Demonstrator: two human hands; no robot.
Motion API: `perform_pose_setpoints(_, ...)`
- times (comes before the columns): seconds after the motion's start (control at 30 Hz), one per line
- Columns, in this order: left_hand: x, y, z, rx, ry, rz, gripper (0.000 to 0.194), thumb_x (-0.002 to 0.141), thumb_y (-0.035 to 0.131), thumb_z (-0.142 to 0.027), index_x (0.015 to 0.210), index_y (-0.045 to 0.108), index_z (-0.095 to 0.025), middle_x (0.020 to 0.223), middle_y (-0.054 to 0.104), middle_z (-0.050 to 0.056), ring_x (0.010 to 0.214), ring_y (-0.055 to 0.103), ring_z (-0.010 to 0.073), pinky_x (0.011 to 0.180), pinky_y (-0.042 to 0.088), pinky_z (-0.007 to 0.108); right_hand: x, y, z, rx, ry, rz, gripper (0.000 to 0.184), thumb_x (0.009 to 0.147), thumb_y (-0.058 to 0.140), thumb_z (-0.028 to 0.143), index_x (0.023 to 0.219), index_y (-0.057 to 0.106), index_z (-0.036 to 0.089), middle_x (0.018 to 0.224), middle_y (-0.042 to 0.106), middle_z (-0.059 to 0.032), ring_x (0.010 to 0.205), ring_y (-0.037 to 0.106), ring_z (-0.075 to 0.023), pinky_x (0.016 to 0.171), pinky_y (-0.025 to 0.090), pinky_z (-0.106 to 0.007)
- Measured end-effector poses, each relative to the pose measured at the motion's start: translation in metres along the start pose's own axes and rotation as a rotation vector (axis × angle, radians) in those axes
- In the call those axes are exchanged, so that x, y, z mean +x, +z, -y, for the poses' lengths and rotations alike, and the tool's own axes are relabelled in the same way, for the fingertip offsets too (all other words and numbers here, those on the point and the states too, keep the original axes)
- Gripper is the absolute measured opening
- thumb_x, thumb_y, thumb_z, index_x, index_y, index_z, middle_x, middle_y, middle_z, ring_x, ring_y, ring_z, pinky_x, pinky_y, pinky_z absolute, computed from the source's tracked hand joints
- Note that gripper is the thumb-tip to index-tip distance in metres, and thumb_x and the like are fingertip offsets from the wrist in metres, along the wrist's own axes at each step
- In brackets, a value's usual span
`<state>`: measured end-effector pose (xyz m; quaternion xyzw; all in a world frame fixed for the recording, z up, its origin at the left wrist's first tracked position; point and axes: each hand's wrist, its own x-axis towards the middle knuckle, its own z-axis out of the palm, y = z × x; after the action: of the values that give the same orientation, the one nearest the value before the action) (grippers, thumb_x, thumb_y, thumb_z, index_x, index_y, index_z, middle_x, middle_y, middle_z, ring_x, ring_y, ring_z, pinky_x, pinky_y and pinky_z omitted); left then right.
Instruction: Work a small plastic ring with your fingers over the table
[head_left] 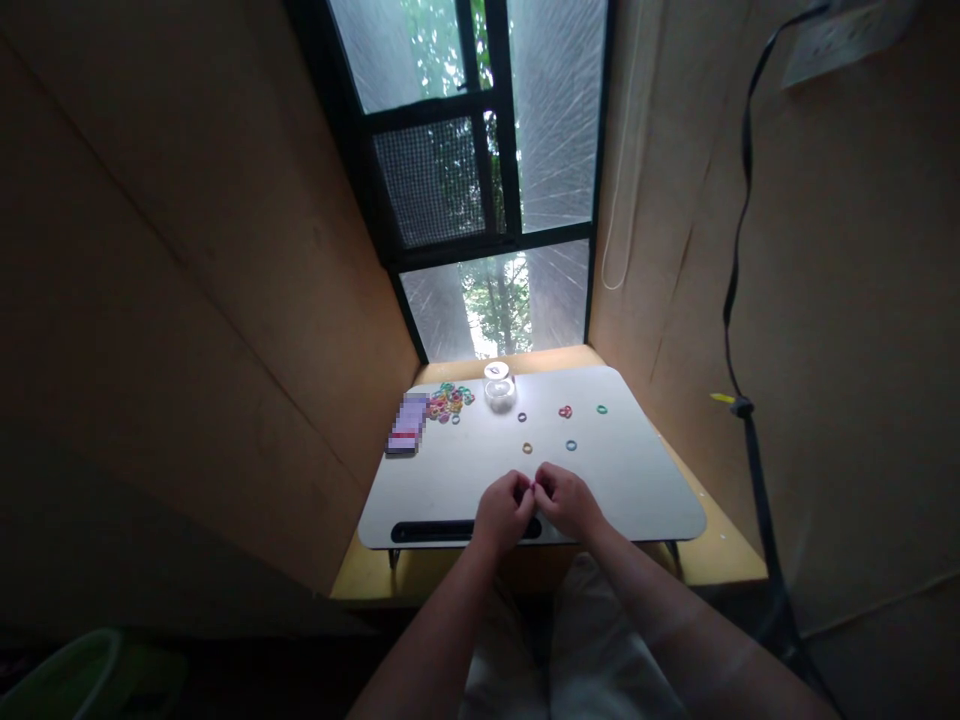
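My left hand [508, 508] and my right hand [566, 500] meet above the front of the white lap table [637, 490], fingers closed in a pinch. A tiny purplish bit shows between the fingertips; it looks like a small hair tie, mostly hidden by the fingers. Just beyond my hands lie a yellow-brown hair tie [527, 448] and a blue hair tie [571, 445]. Farther back are a dark hair tie [522, 417], a small red cluster of hair ties [565, 411] and a green hair tie [602, 409].
A pile of colourful hair ties [450, 402] lies at the back left, beside a phone-like flat object [407, 425]. The clear jar [499, 388] with a white lid stands at the back edge. Wooden walls flank the table; a black cable [739, 300] hangs at right.
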<state>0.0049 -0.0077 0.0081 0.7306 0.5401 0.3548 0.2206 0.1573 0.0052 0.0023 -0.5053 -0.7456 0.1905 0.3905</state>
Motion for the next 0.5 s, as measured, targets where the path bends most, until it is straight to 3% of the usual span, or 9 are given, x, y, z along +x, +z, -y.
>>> perform_pose_setpoints(0.5,0.0002,-0.001,-0.0017,-0.001,-0.006,0.005,0.014,0.087,0.05,-0.029,0.082,0.06,-0.021,0.074,0.063,-0.001,0.067,0.054,0.0127,0.064,0.038,0.024,0.0004,0.0002,-0.0009,0.004,-0.001,0.004,0.009,0.08,0.051,0.023,0.071,0.051,0.021,0.064,0.056,0.0019,0.059,0.049,-0.0127,0.058,0.033,-0.024)
